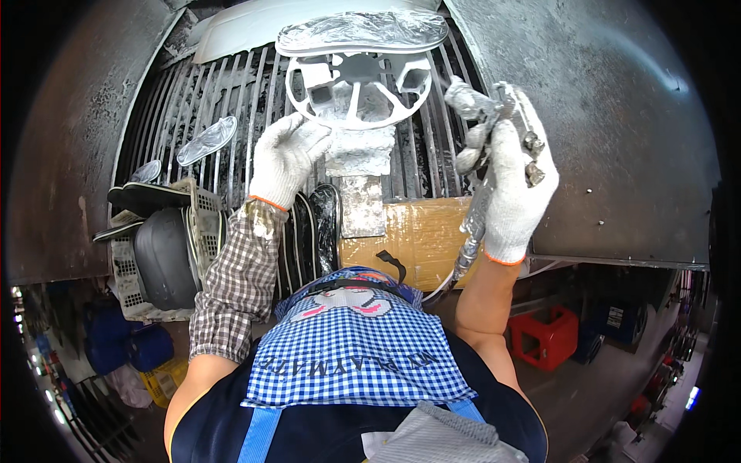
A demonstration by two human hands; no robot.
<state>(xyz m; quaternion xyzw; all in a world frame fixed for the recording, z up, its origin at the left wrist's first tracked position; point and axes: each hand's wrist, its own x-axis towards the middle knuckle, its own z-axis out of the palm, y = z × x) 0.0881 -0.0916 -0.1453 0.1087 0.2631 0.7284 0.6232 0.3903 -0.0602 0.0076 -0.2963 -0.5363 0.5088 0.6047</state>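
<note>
In front of me a white-coated spoked wheel [356, 123] stands on a coated post [361, 150]. A long, rounded, sole-shaped piece [361, 32] covered in shiny clear film lies across its far side. My left hand [285, 158], in a white knit glove, has its curled fingers at the wheel's near left rim. To the right of the wheel, my gloved right hand [519, 174] is wrapped round a spray gun [482, 123], its nozzle end toward the wheel. The gun is thickly crusted with grey-white residue. A hose fitting [467, 251] runs down from its handle.
Slatted metal bars [239, 85] lie under the wheel, with a film-covered sole shape [207, 141] on them. A plastic basket [197, 231] of black moulded pieces stands near left. Metal walls [617, 154] flank both sides. A taped cardboard sheet [424, 231] lies nearest me.
</note>
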